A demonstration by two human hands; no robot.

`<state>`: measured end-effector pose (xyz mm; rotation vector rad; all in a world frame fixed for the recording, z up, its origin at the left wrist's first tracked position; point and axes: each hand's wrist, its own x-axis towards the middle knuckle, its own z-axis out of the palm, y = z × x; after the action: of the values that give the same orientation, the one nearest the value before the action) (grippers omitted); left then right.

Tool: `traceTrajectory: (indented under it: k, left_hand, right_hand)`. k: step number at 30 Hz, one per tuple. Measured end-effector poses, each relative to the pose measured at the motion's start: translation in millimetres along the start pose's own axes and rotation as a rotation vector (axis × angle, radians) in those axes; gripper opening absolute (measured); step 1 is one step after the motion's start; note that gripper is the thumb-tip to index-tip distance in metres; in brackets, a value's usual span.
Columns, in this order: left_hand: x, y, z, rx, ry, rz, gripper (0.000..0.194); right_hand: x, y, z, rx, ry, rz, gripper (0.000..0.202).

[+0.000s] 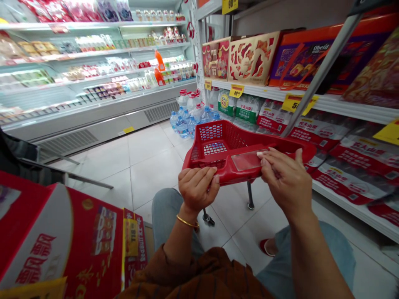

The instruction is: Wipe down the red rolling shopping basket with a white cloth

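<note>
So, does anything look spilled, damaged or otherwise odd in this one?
Nothing looks plainly spilled or damaged. The one small oddity is a white bit at the fingertips of the right hand, by the clear panel on the red cart. It stands out against the red, but is too small to identify.

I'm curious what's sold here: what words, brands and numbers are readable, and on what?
"98": top yellow tag.
"49": lower tag below cream gift box.
"5", rest hidden: tag behind metal pole.
"9.9": sticker on green bottle pack.
"农夫山泉": red bottle pack.
"Obera": purple gift box.
"RedBull": narrow red carton.
"118": that carton's tag.
Too small or blurred: chilled goods' labels, fine print.
Unclear: big carton's characters.
Trolley: nothing legible.
</note>
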<state>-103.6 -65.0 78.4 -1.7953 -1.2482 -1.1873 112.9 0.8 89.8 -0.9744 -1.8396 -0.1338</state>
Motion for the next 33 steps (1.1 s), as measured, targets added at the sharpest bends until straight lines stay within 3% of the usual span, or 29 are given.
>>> traceTrajectory:
  k: [7, 13, 18, 24, 29, 33]
  left_hand:
    - [-1, 0, -1.4, -0.001, -0.024, -0.049, 0.013]
    - [4, 26, -6.2, 0.145, -0.014, -0.248, 0.023]
    - [14, 47, 3.8, -0.001, -0.086, -0.178, 0.033]
    - [20, 55, 26.1, -0.031, -0.179, -0.153, 0.033]
    - [11, 56, 30.8, -0.02, -0.149, -0.13, 0.036]
    - [9, 50, 28.9, -0.003, -0.118, -0.087, 0.033]
  right_hand:
    - [-1, 3, 3, 0.027, 0.023, 0.003, 0.02]
    - [-2, -5, 8, 0.015, 0.027, 0.01, 0.021]
    - [-4, -10, 12, -0.006, 0.054, -0.001, 0.02]
    - [-5, -23, 14, -0.036, 0.054, -0.055, 0.022]
    - [-8, -35, 16, -0.008, 0.004, -0.16, 0.024]
    - [-10, -34, 18, -0.034, -0.002, -0.164, 0.024]
